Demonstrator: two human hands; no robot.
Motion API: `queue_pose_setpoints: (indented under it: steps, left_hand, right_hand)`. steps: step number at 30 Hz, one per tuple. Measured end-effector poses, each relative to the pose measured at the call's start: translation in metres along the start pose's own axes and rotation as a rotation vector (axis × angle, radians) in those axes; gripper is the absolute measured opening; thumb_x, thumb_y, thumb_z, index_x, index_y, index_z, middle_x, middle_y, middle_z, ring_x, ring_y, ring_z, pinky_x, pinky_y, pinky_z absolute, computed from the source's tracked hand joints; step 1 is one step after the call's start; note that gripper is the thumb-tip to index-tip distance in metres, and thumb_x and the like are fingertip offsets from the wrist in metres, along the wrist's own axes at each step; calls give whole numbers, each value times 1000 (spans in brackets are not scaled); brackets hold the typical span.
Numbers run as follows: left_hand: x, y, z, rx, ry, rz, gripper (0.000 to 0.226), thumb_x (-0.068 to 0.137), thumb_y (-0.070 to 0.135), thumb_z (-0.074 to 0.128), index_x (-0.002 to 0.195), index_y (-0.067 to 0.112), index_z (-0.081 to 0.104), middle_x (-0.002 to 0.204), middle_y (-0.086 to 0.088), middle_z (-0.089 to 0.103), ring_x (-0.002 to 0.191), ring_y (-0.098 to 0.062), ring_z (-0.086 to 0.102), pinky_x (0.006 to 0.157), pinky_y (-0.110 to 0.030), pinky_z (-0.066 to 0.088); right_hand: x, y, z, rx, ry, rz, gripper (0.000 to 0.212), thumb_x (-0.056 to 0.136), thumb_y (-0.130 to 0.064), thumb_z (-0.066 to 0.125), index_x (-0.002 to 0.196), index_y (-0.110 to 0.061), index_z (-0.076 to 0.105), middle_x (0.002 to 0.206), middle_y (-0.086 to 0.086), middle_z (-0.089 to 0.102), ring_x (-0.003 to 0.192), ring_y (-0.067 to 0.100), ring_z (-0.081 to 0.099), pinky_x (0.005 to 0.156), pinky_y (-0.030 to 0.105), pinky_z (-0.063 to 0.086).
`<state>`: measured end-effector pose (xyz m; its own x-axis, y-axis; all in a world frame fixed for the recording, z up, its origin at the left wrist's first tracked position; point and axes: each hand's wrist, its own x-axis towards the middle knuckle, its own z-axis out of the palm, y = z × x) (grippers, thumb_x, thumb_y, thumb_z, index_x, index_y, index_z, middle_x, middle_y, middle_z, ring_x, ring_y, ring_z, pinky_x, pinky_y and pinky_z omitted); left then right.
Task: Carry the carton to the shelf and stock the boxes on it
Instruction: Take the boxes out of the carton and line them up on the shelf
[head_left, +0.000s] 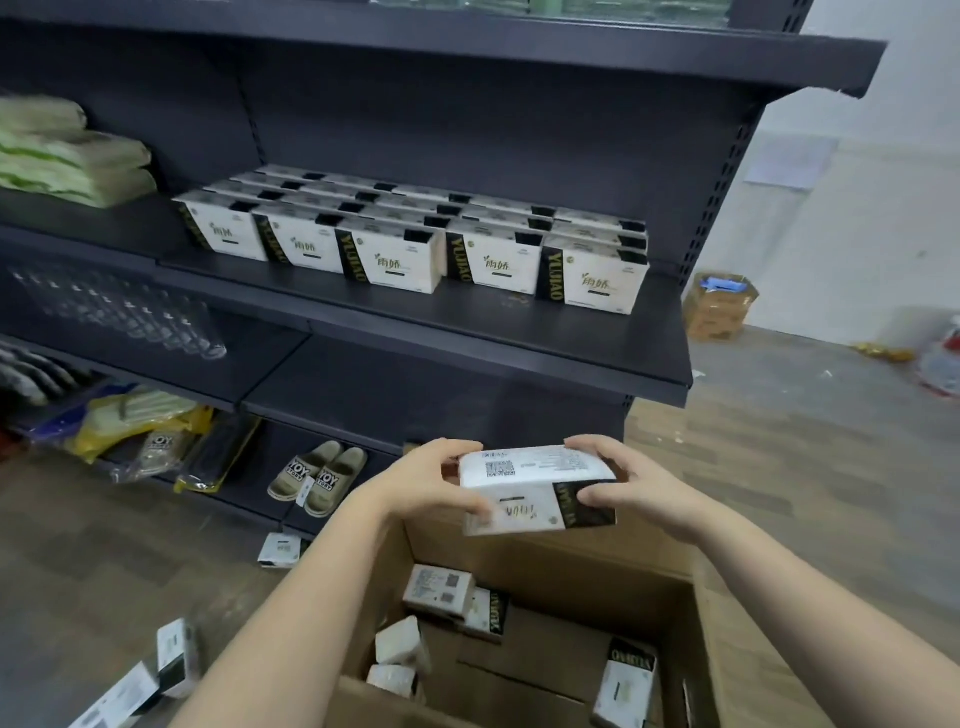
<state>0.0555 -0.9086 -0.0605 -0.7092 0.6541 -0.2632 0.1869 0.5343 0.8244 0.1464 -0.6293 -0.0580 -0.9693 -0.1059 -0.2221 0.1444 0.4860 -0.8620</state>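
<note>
At lower centre of the frame, above the open carton (550, 558), the left grip (431, 483) and right grip (631, 491) each clasp one end of a box (530, 470), probably to turn its label forward for the shelf (467, 332) rows (410, 249) above.

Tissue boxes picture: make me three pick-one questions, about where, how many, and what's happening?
1. Where are the slippers? A) bottom shelf B) top shelf C) floor
2. How many tissue boxes stand in the stocked shelf's front row? A) two B) five C) nine
3. What grips the held box? A) nothing B) one hand C) both hands

Answers: A, they sit on the lowest level of the rack. B, five fronts show side by side. C, the left hand and the right hand each hold an end.
</note>
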Motion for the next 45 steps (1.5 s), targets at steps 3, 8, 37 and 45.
queue_pose_setpoints:
  steps: [3,8,37,45]
  left_hand:
    - [2,6,-4,-211,21,23,13,86,29,70,98,26,66,97,14,72,90,6,65,88,-25,50]
    - [5,10,-10,-413,34,-68,48,82,50,63,113,14,69,94,-4,70,83,-16,59,71,-25,45]
    - [6,65,-14,144,283,208,85,54,41,93,123,31,44,112,10,58,99,-8,58,79,-25,54]
    - [11,65,-14,231,231,199,91,56,41,91,132,31,43,120,11,57,107,-10,57,90,-33,54]
  right_hand:
    - [-1,-3,2,87,57,6,62,75,-44,71,130,-44,44,128,-12,54,113,11,58,86,27,56]
    - [-1,-9,10,-2,108,-8,79,68,-28,88,127,-45,39,125,-22,55,112,-6,56,90,16,49]
    - [5,-54,16,-245,246,-56,103,65,-43,86,148,-31,25,136,-10,47,120,13,50,95,29,49]
    - [5,-73,6,-322,209,-163,54,77,-39,79,120,-37,47,114,-17,55,102,4,55,74,14,49]
